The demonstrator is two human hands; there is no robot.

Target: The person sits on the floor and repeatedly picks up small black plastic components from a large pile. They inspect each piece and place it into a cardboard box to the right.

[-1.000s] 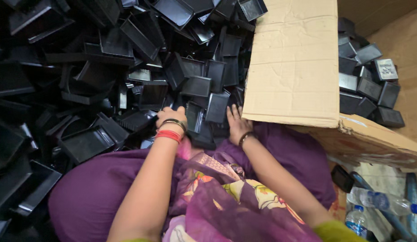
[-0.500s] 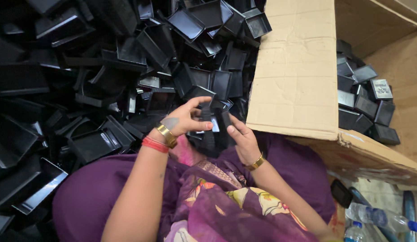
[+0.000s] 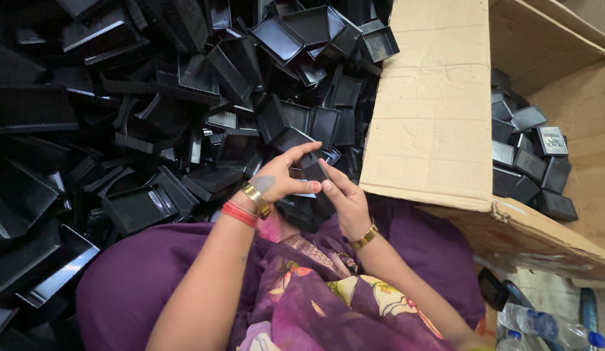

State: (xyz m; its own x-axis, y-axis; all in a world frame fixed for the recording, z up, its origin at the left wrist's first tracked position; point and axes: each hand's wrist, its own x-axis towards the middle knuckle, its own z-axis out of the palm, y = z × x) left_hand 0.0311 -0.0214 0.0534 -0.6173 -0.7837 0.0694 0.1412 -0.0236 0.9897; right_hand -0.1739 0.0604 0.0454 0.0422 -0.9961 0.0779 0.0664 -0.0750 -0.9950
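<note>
Both hands have come up off the heap of black plastic trays (image 3: 153,130) and now meet over the person's lap. A second ago they were down in the loose parts at the pile's near edge, fingers splayed; half a second ago they were already closing on a black piece.

Now: left hand (image 3: 279,182) curled, thumb and fingers pinching the small black plastic box (image 3: 313,168) from the left and top. Right hand (image 3: 344,205) cupped under and beside it, fingertips pressed to the box's right face. The box sits between the two hands, clear of the heap and just left of the cardboard carton flap (image 3: 432,110).

Judgement: a piece has been picked and is being fitted or closed by hand; whether it is one part or two mated, can't tell.

Carton (image 3: 575,169) on the right holds closed black boxes (image 3: 530,162) lying neatly, probably the finished ones. Plastic water bottle (image 3: 543,323) sits bottom right.
</note>
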